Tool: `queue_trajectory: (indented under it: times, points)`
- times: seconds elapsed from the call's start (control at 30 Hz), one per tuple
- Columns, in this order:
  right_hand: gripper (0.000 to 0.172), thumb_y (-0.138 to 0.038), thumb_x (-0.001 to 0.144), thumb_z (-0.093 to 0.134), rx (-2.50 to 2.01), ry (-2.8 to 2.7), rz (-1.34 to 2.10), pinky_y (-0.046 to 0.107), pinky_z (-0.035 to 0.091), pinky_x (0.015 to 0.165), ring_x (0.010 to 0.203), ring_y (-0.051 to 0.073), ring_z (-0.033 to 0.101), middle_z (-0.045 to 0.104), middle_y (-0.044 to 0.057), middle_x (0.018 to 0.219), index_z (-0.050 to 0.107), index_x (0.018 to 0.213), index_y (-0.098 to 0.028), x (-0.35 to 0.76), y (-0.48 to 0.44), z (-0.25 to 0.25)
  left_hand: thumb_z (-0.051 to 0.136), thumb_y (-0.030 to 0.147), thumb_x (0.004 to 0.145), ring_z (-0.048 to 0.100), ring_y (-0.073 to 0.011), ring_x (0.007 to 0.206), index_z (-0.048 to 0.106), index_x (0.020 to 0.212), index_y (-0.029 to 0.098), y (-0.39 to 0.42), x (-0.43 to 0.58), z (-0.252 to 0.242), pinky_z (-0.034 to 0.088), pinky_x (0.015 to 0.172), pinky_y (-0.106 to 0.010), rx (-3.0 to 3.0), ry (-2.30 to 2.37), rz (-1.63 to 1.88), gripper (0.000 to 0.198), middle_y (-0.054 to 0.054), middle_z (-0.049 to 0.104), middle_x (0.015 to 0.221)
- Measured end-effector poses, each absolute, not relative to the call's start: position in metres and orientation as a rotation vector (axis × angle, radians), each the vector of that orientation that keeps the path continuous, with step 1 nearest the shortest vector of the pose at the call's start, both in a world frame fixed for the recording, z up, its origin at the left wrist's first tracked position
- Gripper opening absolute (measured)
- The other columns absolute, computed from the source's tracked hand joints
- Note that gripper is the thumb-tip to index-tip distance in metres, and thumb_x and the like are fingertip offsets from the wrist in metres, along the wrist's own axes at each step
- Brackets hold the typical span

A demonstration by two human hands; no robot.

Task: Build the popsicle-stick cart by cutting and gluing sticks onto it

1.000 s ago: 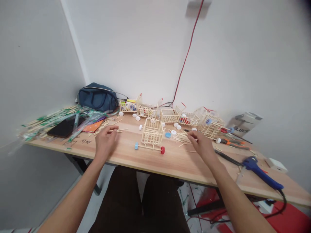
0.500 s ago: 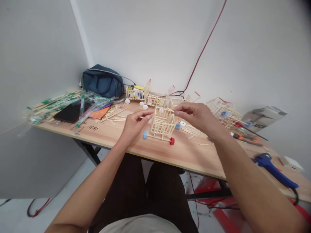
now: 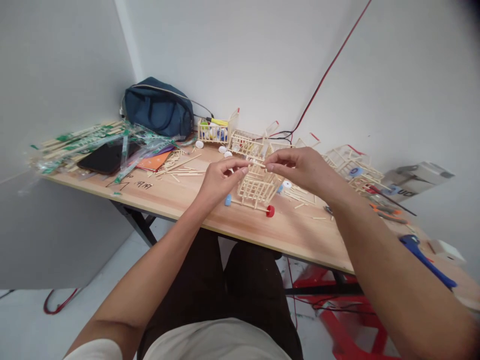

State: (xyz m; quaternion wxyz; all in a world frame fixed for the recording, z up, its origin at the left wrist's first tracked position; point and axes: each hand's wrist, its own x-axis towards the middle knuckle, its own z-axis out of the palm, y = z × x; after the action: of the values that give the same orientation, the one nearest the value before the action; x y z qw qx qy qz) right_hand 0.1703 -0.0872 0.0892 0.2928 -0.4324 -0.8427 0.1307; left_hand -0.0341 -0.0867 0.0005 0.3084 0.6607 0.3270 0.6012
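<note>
A small cart built of wooden sticks [image 3: 257, 190] stands on the table in front of me, with a red cap wheel [image 3: 270, 211] and a light blue cap wheel [image 3: 228, 200] on its near axle. Above its upper edge, a short wooden stick [image 3: 258, 165] spans the gap between my hands. My left hand [image 3: 225, 177] pinches the left end between thumb and forefinger. At the other end, my right hand [image 3: 296, 167] grips it with its fingertips. Both hands partly cover the cart's top.
More stick carts [image 3: 213, 131] line the wall. Loose cut sticks [image 3: 178, 167] lie left of the cart. Bagged sticks [image 3: 75, 145], a black phone [image 3: 107, 159] and a blue bag [image 3: 159, 109] are farther left. Pliers [image 3: 390, 212] and a blue glue gun [image 3: 425, 257] lie at right.
My left hand has moved up and right from beside the cart, closer to my right hand. The stick is now between both hands' fingertips. The view has shifted slightly.
</note>
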Motion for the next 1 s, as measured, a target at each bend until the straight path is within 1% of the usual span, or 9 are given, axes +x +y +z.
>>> queue_trajectory:
  times: [0.17, 0.27, 0.33, 0.5, 0.63, 0.73, 0.87, 0.9, 1.0]
  points:
    - [0.023, -0.037, 0.084, 0.066, -1.166, -2.303, 0.439, 0.021, 0.038, 0.057, 0.06, 0.007, 0.054, 0.066, -0.004, 0.064, 0.075, 0.078, -0.017, 0.173, -0.079, 0.089, 0.067, 0.031, 0.084, 0.065, -0.0153, 0.078, 0.078, 0.097, 0.015, -0.085, -0.033, 0.003, 0.046, 0.067, -0.025, 1.746, 0.857, 1.591, 0.023, -0.005, 0.076, 0.088]
    - [0.024, -0.038, 0.083, 0.066, -1.192, -2.337, 0.488, 0.022, 0.037, 0.058, 0.06, 0.007, 0.053, 0.065, -0.004, 0.063, 0.076, 0.08, -0.017, 0.172, -0.078, 0.092, 0.067, 0.03, 0.084, 0.065, -0.0151, 0.077, 0.078, 0.096, 0.015, -0.084, -0.032, 0.004, 0.047, 0.069, -0.025, 1.749, 0.856, 1.582, 0.022, -0.004, 0.076, 0.084]
    - [0.025, -0.04, 0.082, 0.067, -1.214, -2.359, 0.524, 0.023, 0.038, 0.059, 0.062, 0.009, 0.055, 0.066, -0.003, 0.064, 0.076, 0.081, -0.017, 0.171, -0.08, 0.096, 0.067, 0.029, 0.084, 0.064, -0.015, 0.076, 0.078, 0.094, 0.015, -0.085, -0.032, 0.005, 0.047, 0.07, -0.026, 1.75, 0.856, 1.585, 0.021, -0.004, 0.075, 0.083]
    - [0.023, -0.041, 0.081, 0.067, -1.325, -2.396, 0.631, 0.027, 0.041, 0.065, 0.07, 0.013, 0.058, 0.07, 0.0, 0.075, 0.075, 0.083, -0.019, 0.17, -0.084, 0.107, 0.069, 0.028, 0.081, 0.064, -0.0146, 0.074, 0.079, 0.088, 0.017, -0.085, -0.033, 0.008, 0.048, 0.069, -0.025, 1.747, 0.845, 1.597, 0.016, -0.003, 0.076, 0.082]
    - [0.022, -0.04, 0.081, 0.065, -1.339, -2.422, 0.654, 0.027, 0.039, 0.063, 0.068, 0.013, 0.055, 0.067, -0.001, 0.072, 0.074, 0.081, -0.02, 0.169, -0.08, 0.111, 0.07, 0.028, 0.08, 0.065, -0.0154, 0.075, 0.079, 0.086, 0.016, -0.083, -0.032, 0.008, 0.048, 0.07, -0.025, 1.735, 0.852, 1.596, 0.015, -0.004, 0.076, 0.082]
    - [0.024, -0.043, 0.08, 0.065, -1.344, -2.43, 0.62, 0.026, 0.037, 0.061, 0.065, 0.012, 0.054, 0.066, -0.001, 0.069, 0.074, 0.079, -0.02, 0.168, -0.082, 0.116, 0.069, 0.027, 0.082, 0.066, -0.0157, 0.078, 0.079, 0.09, 0.016, -0.085, -0.031, 0.008, 0.048, 0.069, -0.025, 1.741, 0.869, 1.593, 0.017, -0.005, 0.077, 0.087]
    - [0.026, -0.045, 0.081, 0.068, -1.433, -2.283, 0.442, 0.028, 0.039, 0.065, 0.069, 0.014, 0.056, 0.068, 0.001, 0.072, 0.073, 0.077, -0.02, 0.186, -0.091, 0.118, 0.064, 0.026, 0.087, 0.067, -0.0163, 0.086, 0.077, 0.104, 0.016, -0.093, -0.038, 0.005, 0.048, 0.069, -0.024, 1.768, 0.918, 1.605, 0.024, -0.008, 0.077, 0.103]
    - [0.025, -0.044, 0.082, 0.068, -1.489, -2.202, 0.392, 0.029, 0.039, 0.066, 0.069, 0.015, 0.057, 0.069, 0.002, 0.073, 0.074, 0.078, -0.02, 0.197, -0.092, 0.114, 0.063, 0.026, 0.087, 0.067, -0.0162, 0.086, 0.077, 0.105, 0.017, -0.095, -0.044, 0.004, 0.047, 0.068, -0.024, 1.792, 0.965, 1.609, 0.024, -0.007, 0.077, 0.103]
    - [0.015, -0.034, 0.082, 0.069, -1.728, -1.974, 0.264, 0.033, 0.039, 0.073, 0.076, 0.018, 0.062, 0.074, 0.004, 0.083, 0.076, 0.08, -0.02, 0.239, -0.088, 0.089, 0.062, 0.023, 0.087, 0.067, -0.0161, 0.084, 0.077, 0.102, 0.019, -0.097, -0.076, 0.0, 0.048, 0.069, -0.025, 1.854, 1.179, 1.595, 0.022, -0.006, 0.077, 0.1]
